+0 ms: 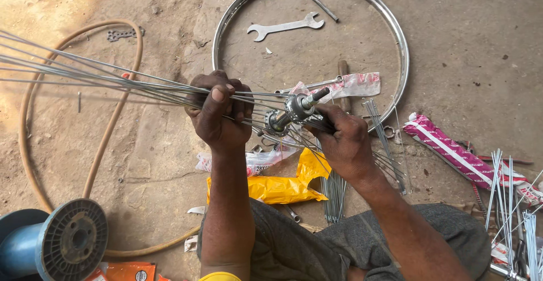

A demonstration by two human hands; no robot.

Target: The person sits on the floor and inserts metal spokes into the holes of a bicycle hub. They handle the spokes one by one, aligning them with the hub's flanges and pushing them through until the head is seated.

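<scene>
My left hand (pixel 218 110) is closed around a bundle of thin steel spokes (pixel 85 72) that fan out to the left. The spokes run into a metal wheel hub (pixel 294 110) with a threaded axle pointing up right. My right hand (pixel 342 139) grips the hub and the spokes on its right side. Both hands hold the assembly above the ground, over my lap. A chrome wheel rim (pixel 399 35) lies flat on the concrete just beyond the hub.
Inside the rim lie a double-ended spanner (pixel 285 27) and a small rod (pixel 323 8). A tan hose (pixel 107 139) loops at left beside a blue spool (pixel 56 241). A yellow plastic bag (pixel 283 187), pink-white packets (pixel 452 154) and loose spokes (pixel 506 196) lie near my knees.
</scene>
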